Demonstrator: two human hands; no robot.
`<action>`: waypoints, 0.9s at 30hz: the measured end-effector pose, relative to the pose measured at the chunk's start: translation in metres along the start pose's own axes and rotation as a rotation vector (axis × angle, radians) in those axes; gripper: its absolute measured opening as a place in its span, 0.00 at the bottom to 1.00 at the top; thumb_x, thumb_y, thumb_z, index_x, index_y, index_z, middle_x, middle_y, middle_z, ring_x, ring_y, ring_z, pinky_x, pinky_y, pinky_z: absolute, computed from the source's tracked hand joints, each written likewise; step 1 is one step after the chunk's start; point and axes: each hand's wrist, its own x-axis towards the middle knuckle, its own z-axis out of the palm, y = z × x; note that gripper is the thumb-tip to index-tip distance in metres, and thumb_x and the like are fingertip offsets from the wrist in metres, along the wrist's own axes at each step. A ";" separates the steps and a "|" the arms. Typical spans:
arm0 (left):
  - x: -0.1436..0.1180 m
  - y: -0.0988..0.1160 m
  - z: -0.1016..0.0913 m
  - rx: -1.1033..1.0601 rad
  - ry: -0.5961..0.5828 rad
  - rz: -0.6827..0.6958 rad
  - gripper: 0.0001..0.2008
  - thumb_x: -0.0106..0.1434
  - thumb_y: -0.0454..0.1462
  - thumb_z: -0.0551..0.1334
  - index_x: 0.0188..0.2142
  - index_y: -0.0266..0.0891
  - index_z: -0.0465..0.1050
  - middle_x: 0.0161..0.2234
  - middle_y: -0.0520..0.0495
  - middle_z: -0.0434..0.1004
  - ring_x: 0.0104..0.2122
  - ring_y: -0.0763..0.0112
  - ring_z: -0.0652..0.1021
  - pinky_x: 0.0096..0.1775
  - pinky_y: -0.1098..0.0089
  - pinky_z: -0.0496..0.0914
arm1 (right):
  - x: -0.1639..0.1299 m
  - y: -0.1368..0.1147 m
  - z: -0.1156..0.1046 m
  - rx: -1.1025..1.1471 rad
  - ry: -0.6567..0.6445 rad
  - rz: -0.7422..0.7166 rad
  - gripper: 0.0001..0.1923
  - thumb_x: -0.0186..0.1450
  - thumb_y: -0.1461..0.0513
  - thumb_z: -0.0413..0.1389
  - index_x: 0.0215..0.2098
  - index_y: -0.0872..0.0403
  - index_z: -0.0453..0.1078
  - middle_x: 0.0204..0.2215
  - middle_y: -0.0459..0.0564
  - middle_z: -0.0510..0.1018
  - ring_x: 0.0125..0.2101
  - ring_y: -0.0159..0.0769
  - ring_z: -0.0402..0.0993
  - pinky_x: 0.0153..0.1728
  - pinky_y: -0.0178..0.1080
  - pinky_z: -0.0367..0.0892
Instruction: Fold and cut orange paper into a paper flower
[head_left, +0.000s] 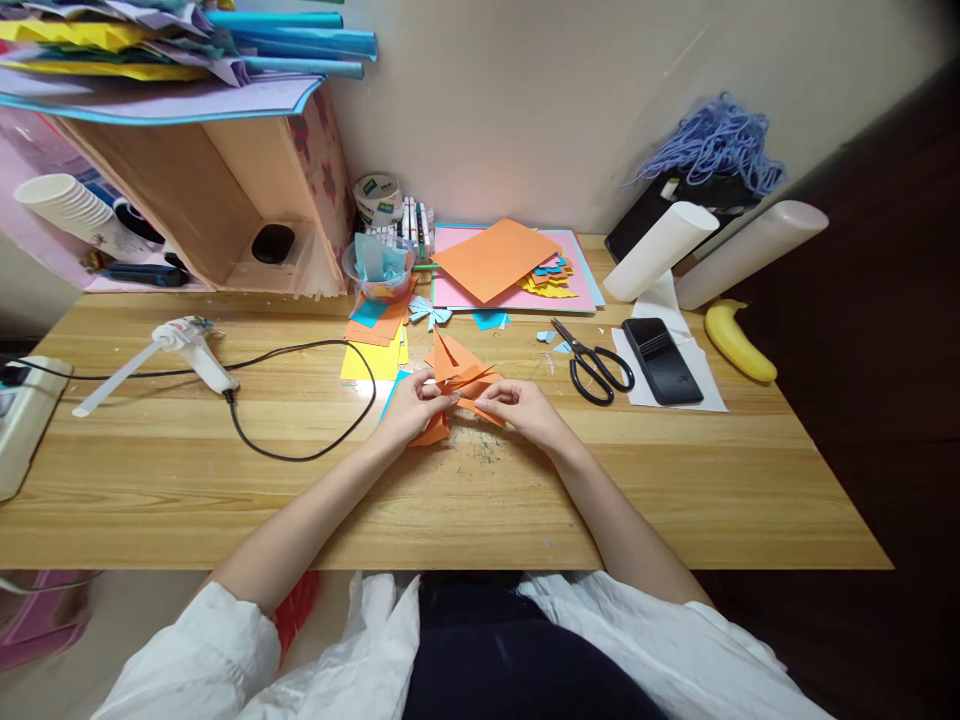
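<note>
Between my two hands is a folded orange paper piece [452, 362] with several pointed flaps, low over the middle of the table. My left hand [414, 405] pinches its left part between thumb and fingers. On the other side, my right hand [521, 405] is closed on a flap at the lower right. The fingers partly hide the folds, and I cannot tell how the flaps are joined. Just beyond my left hand lie yellow paper squares [367, 362] and orange ones [381, 325]. A light blue paper bow shape [430, 312] lies behind the orange piece.
Black-handled scissors [592, 368], a black phone [662, 362] and a banana [739, 342] lie to the right. A hot glue gun [196, 350] with its looping cord is at left. At the back are a plastic cup [381, 285], an orange sheet [495, 262] and a cardboard box [319, 190].
</note>
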 end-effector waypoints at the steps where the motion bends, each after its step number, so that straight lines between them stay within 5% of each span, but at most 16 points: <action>1: 0.000 0.000 0.000 -0.001 -0.004 -0.001 0.17 0.47 0.36 0.67 0.38 0.37 0.71 0.15 0.56 0.68 0.20 0.72 0.73 0.23 0.74 0.63 | 0.000 -0.001 0.000 0.002 0.001 -0.001 0.13 0.49 0.55 0.62 0.23 0.57 0.71 0.21 0.46 0.75 0.22 0.30 0.67 0.24 0.34 0.59; 13: 0.004 -0.011 -0.003 -0.014 -0.056 0.049 0.22 0.44 0.34 0.69 0.40 0.35 0.69 0.35 0.44 0.79 0.31 0.67 0.78 0.30 0.72 0.69 | 0.002 0.005 0.009 0.067 -0.049 -0.061 0.11 0.50 0.56 0.62 0.26 0.57 0.72 0.23 0.47 0.75 0.24 0.30 0.70 0.27 0.34 0.63; 21: 0.009 -0.019 -0.005 -0.035 -0.050 0.122 0.22 0.45 0.34 0.68 0.41 0.35 0.68 0.32 0.47 0.78 0.29 0.70 0.77 0.32 0.72 0.69 | 0.003 0.008 0.015 0.151 -0.009 -0.044 0.11 0.49 0.57 0.63 0.24 0.57 0.71 0.22 0.48 0.77 0.24 0.30 0.72 0.30 0.35 0.66; 27: 0.009 -0.009 -0.008 -0.168 -0.008 0.056 0.24 0.41 0.32 0.70 0.40 0.35 0.69 0.28 0.50 0.78 0.26 0.72 0.77 0.30 0.74 0.67 | 0.004 0.008 0.008 0.167 0.040 -0.029 0.12 0.48 0.57 0.63 0.25 0.58 0.72 0.20 0.47 0.77 0.21 0.29 0.70 0.26 0.33 0.65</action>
